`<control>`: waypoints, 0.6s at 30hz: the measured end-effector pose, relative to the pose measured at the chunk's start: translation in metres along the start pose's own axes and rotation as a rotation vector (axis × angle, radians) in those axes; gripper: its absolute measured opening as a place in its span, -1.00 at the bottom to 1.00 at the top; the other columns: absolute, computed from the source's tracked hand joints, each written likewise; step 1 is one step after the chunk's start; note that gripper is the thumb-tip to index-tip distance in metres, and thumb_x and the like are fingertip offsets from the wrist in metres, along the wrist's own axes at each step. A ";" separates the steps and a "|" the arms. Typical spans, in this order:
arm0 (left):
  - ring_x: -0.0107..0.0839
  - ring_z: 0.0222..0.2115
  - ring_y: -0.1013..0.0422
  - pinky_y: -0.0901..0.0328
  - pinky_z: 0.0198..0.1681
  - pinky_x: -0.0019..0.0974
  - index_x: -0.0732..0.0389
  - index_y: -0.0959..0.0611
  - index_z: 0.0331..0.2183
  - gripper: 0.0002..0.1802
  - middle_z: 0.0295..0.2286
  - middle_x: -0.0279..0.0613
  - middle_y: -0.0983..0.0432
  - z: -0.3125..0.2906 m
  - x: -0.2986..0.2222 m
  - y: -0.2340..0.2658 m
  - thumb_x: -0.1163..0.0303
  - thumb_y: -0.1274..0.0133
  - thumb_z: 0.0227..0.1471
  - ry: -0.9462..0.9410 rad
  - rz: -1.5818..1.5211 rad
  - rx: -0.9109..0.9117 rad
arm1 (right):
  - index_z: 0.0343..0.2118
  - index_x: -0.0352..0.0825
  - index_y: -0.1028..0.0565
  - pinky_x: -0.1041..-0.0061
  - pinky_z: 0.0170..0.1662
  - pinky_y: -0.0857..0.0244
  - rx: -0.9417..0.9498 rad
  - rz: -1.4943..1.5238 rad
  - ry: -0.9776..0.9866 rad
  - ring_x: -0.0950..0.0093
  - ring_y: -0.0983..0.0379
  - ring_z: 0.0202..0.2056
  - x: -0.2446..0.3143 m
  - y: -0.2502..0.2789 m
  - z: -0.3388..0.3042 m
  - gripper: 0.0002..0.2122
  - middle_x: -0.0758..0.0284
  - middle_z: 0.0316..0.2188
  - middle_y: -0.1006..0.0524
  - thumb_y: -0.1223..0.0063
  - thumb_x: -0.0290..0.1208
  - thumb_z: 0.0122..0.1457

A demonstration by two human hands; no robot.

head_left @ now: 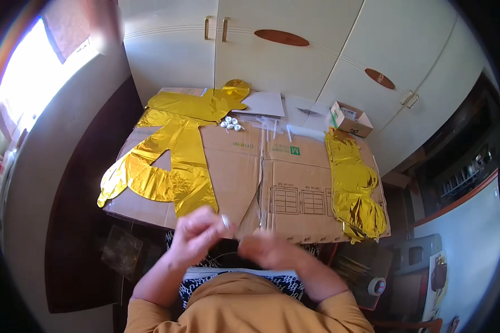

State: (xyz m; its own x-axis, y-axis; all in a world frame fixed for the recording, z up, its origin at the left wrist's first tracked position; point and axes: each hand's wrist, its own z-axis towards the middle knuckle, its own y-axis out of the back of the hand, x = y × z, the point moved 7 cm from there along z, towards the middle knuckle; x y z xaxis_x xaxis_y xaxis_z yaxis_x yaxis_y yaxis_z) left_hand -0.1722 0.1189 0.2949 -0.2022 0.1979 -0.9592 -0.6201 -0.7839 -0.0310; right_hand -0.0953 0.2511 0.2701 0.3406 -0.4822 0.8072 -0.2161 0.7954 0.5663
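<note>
- Small pale object (pixel 225 221), too blurred to name, pinched at fingertips of left hand (pixel 197 233), just off the near edge of the table.
- Left hand curled narrow around that object, fingers bunched, raised above the lap.
- Right hand (pixel 269 250) just beside the left, fingers loosely curled; motion blur, so cannot tell whether holding anything.
- Both forearms in mustard-yellow sleeves (pixel 333 308), entering from the lower edge; black-and-white patterned cloth (pixel 283 283) below the hands.
- Flattened cardboard sheets (pixel 294 183) covering the table top, near edge right in front of the hands.
- Large deflated gold foil balloon (pixel 172 161) lying flat across the left half of the cardboard, reaching from the far left corner to the near edge.
- Second crumpled gold foil balloon (pixel 353 183) along the right edge, well apart from the first.
- Cluster of small white round pieces (pixel 231 124) near the far edge, touching the first balloon's side.
- Thin white sticks (pixel 278 130) and white paper sheets (pixel 264 102) at the far edge, mid-table.
- Small open cardboard box (pixel 350 118) at the far right corner.
- Roll of tape (pixel 376 286) low at the right, off the table.
- White cupboard doors (pixel 272 50) behind the table.
</note>
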 end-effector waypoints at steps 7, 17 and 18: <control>-0.50 -0.60 -0.28 -0.16 -0.52 -0.44 0.23 -0.69 -0.37 -0.89 -0.66 -0.25 -0.39 -0.011 -0.001 -0.024 0.46 -0.10 0.02 0.008 -0.220 0.284 | -0.53 -0.32 -0.41 0.42 -0.41 -0.25 0.023 0.130 -0.075 0.36 -0.37 -0.53 0.000 0.012 0.009 -0.81 0.28 -0.60 -0.41 0.06 -0.37 0.20; -0.51 -0.52 -0.33 -0.19 -0.48 -0.45 0.30 -0.63 -0.46 -0.90 -0.57 -0.24 -0.43 0.011 0.020 0.005 0.48 -0.08 0.03 0.013 0.530 -0.023 | -0.46 -0.33 -0.44 0.40 -0.37 -0.29 0.037 0.133 0.142 0.29 -0.42 -0.50 0.035 0.005 -0.006 -0.89 0.22 -0.58 -0.43 -0.01 -0.43 0.14; -0.50 -0.52 -0.33 -0.19 -0.48 -0.44 0.29 -0.65 -0.44 -0.91 -0.57 -0.25 -0.43 0.000 0.026 -0.013 0.48 -0.09 0.02 -0.077 0.422 0.133 | -0.47 -0.33 -0.43 0.41 -0.37 -0.29 -0.085 0.160 0.116 0.30 -0.42 -0.50 0.034 0.024 -0.006 -0.89 0.22 -0.58 -0.43 -0.02 -0.43 0.14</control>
State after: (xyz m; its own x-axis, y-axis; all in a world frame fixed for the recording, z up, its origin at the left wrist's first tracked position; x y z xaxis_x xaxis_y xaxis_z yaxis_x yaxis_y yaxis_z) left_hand -0.1692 0.1340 0.2707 -0.5109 -0.0756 -0.8563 -0.5625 -0.7239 0.3995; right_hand -0.0836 0.2555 0.3100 0.4125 -0.3059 0.8581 -0.1996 0.8887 0.4128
